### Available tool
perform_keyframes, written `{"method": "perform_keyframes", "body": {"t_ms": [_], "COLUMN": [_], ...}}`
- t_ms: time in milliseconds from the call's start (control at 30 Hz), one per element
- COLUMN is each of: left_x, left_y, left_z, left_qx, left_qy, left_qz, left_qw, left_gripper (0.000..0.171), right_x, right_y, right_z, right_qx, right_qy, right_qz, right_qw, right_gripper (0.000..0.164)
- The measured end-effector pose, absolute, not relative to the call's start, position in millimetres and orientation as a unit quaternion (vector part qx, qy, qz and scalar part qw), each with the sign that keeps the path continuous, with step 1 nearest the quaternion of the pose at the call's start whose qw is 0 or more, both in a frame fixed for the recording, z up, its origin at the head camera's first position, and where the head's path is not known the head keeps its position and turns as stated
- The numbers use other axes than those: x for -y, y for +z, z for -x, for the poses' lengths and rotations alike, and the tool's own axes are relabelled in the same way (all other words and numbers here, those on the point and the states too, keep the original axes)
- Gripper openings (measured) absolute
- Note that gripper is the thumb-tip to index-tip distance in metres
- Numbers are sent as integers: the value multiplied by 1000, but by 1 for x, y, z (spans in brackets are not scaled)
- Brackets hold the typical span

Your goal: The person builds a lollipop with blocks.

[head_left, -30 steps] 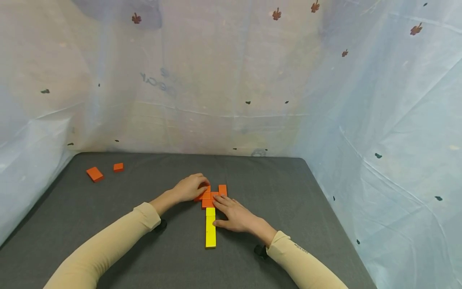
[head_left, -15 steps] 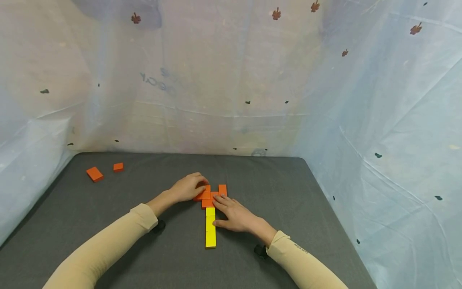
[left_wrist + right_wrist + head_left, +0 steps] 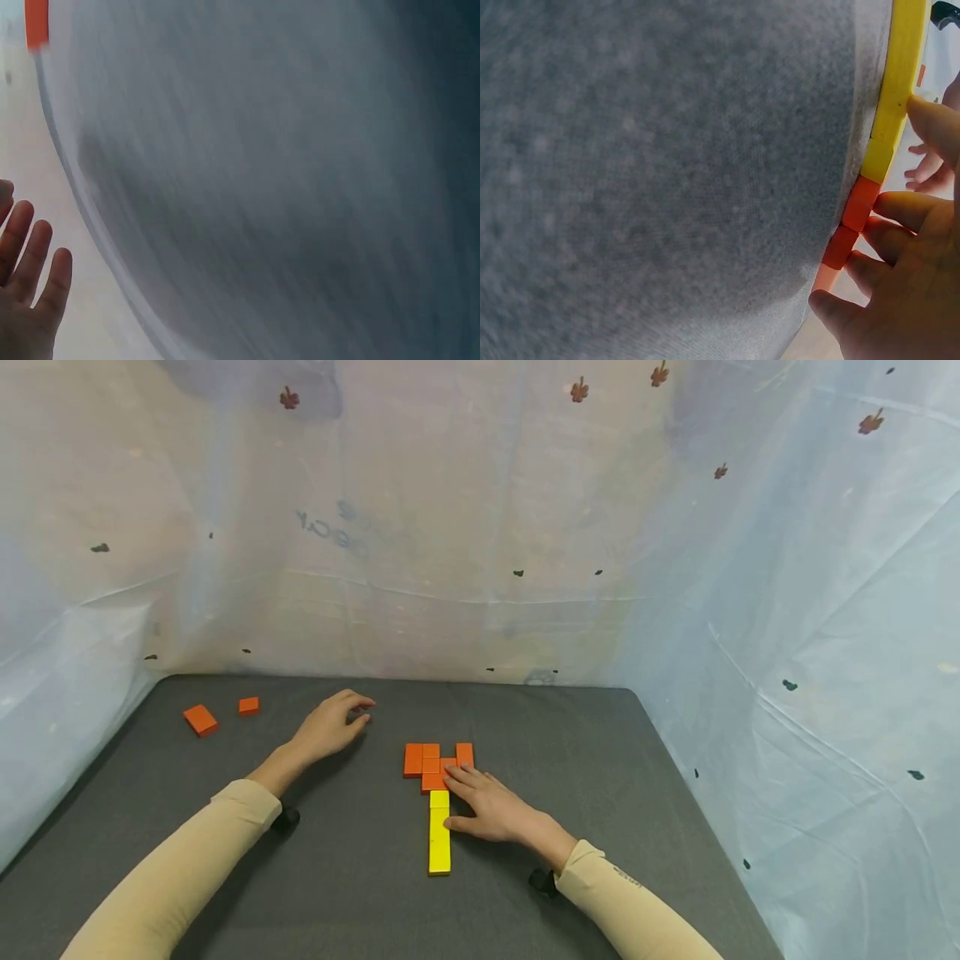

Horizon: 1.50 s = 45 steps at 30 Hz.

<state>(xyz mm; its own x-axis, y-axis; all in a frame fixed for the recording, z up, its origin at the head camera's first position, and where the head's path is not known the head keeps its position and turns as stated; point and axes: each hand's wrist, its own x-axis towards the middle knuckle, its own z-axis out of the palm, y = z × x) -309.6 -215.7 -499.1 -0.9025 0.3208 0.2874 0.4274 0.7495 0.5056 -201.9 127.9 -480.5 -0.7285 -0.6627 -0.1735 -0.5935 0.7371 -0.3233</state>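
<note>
Several orange blocks (image 3: 413, 760) lie flat together mid-table, forming a notched cluster. Below them runs a yellow strip (image 3: 439, 843) of blocks, a short one at its top end. My right hand (image 3: 491, 806) rests on the right side of this layout. Its fingers touch orange blocks (image 3: 862, 202) and the thumb touches the long yellow block (image 3: 900, 82) in the right wrist view. Left of the cluster, my left hand (image 3: 330, 725) hovers over the table with loosely bent fingers and nothing in it. The left wrist view shows its fingers (image 3: 31, 259) spread apart.
Two loose orange pieces lie at the table's far left: a larger block (image 3: 200, 721) and a smaller block (image 3: 249, 706). The dark grey table (image 3: 360, 893) meets plastic sheeting (image 3: 420, 527) at the back and sides.
My left hand has let go of the orange block at the cluster's left and moved left and away from it. The right hand has stayed in place.
</note>
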Motion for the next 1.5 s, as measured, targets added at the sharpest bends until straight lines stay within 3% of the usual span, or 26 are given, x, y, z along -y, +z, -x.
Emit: {"method": "perform_keyframes", "body": {"t_ms": [333, 533, 767, 1200, 1500], "left_x": [300, 328, 351, 375, 374], "left_y": [-496, -500, -503, -501, -502], "left_z": [313, 311, 314, 312, 312], "left_qx": [951, 959, 965, 981, 980], "left_qy": [-271, -245, -198, -158, -169], "left_qz": [81, 61, 71, 32, 27], "left_qw": [124, 130, 155, 106, 102], "left_gripper": [35, 34, 28, 31, 31], "right_x": [-129, -129, -129, -128, -128], "right_y": [-482, -482, -481, -479, -480], "right_z": [202, 202, 202, 202, 202], "right_qx": [-922, -923, -924, -925, -926], "right_qy": [-125, -123, -121, -116, -112], "right_qz": [337, 337, 335, 333, 331], "right_qw": [141, 140, 141, 141, 143], "right_gripper": [77, 77, 77, 76, 77]}}
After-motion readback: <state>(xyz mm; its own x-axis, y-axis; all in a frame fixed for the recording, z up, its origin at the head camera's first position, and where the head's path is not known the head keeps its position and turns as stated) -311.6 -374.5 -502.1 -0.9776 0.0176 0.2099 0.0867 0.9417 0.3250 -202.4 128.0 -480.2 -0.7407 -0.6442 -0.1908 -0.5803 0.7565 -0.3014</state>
